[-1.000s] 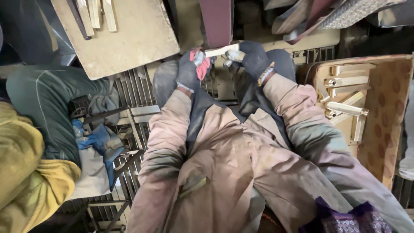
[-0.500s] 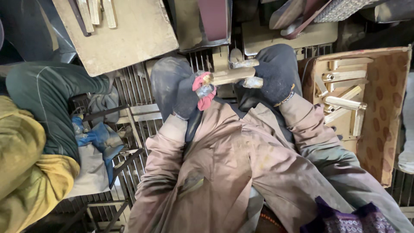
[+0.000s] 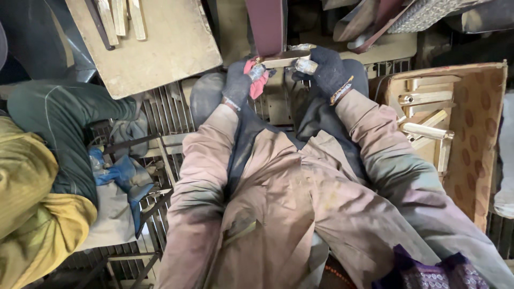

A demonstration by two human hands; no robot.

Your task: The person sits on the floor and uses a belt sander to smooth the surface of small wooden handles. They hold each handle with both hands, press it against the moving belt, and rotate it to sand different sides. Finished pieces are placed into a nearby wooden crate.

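Yellow and green sleeves of another person (image 3: 37, 176) fill the left edge, beside a blue glove (image 3: 120, 174) lying on the metal grating (image 3: 166, 115). Above it a worn wooden board (image 3: 155, 48) carries a few pale metal bars (image 3: 126, 18). Further right, the left hand (image 3: 238, 83), in a dark glove with a red rag (image 3: 256, 80) bunched against it, has its fingers curled tight around one end of a brass-coloured metal handle (image 3: 284, 60). That handle lies level between the two hands, just below a dark reddish belt (image 3: 266, 24). The right hand (image 3: 327, 72), also dark-gloved, clamps the other end, its shiny round tip showing at the fingers. At far right, a cardboard box (image 3: 476, 123) holds more handles (image 3: 425, 112).
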